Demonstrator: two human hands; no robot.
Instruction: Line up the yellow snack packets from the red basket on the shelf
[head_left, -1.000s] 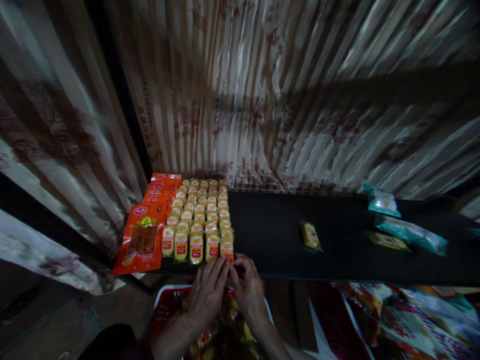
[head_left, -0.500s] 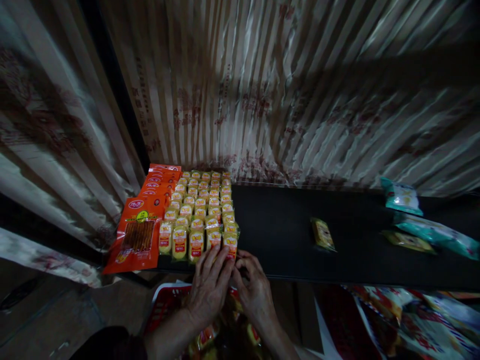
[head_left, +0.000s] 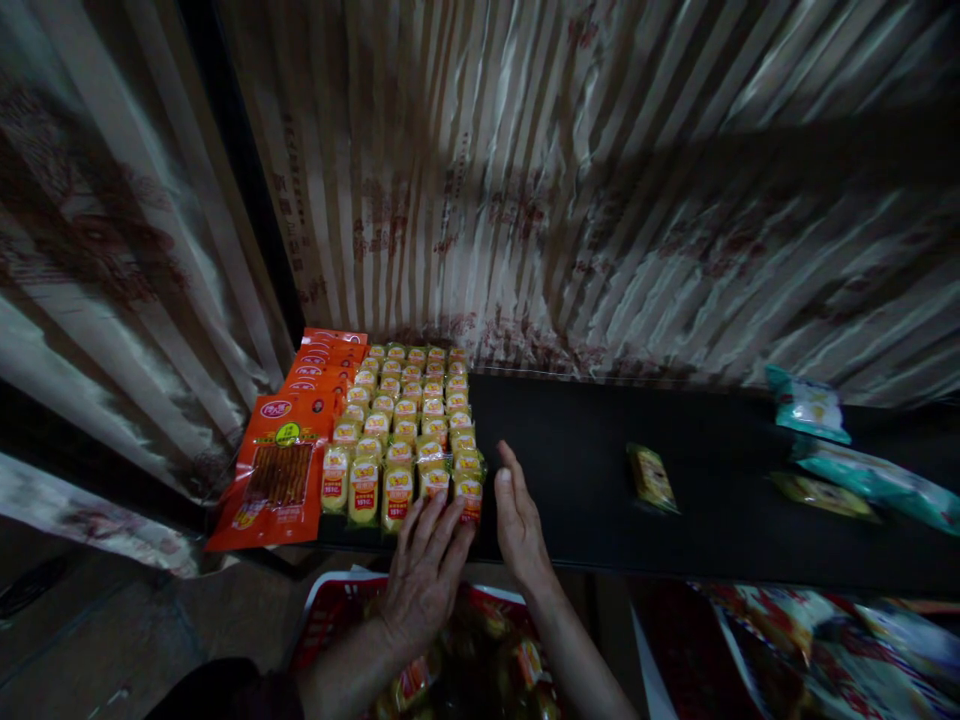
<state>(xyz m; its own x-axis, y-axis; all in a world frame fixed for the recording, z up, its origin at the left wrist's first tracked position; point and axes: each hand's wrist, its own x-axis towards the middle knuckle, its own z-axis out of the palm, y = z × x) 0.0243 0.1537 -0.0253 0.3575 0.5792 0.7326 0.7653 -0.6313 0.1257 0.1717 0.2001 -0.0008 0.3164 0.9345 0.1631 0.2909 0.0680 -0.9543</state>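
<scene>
Rows of small yellow packaged snacks (head_left: 397,488) with red and white labels stand packed together on a black shelf (head_left: 555,450). My left hand (head_left: 429,560) rests its outstretched fingers on the front packets at the right end of the block, partly covering them. Just right of the block, my right hand (head_left: 523,525) is held edge-on above the shelf with its fingers straight, apart from the packets and holding nothing. Below both hands, a red basket (head_left: 319,615) with a pale rim contains more of the yellow packets.
Orange snack bags (head_left: 277,480) overlap in a row left of the packets. A single yellow packet (head_left: 651,478) lies on the shelf, with teal bags (head_left: 810,405) farther right. Larger bags (head_left: 840,650) sit lower right. A striped patterned sheet (head_left: 525,200) hangs behind.
My right hand has left the front corner packet, moved up and right, and straightened its fingers. My left hand stays on the front packets, its fingers slightly more spread.
</scene>
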